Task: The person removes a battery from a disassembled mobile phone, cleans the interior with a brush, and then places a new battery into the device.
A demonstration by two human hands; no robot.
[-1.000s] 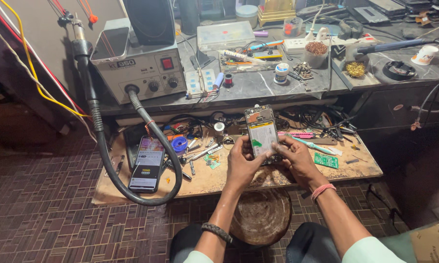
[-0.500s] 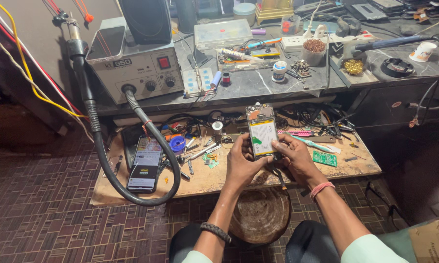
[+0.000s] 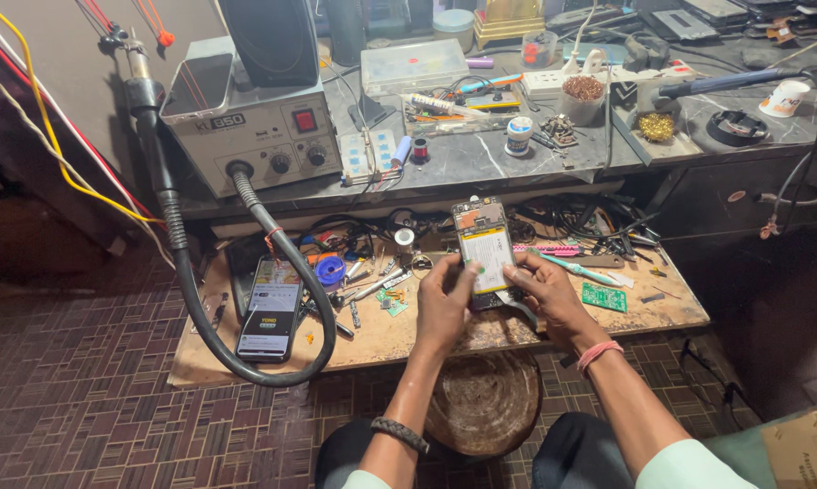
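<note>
An opened phone with its back cover off, showing a pale battery and an orange-brown board, stands tilted above the low wooden work board. My left hand grips its lower left edge, thumb against the battery. My right hand holds the lower right edge, fingers curled at the phone's bottom. A pink band circles my right wrist, a dark braided band my left.
A second phone with a lit screen lies on the board's left, ringed by the black hose of a grey hot-air station. Small tools, a blue tape roll, a green circuit piece and cables litter the board. A cluttered stone shelf sits behind.
The view has shifted slightly. Both hands keep holding the opened phone at the same spot, with only small finger movement along its lower edge.
</note>
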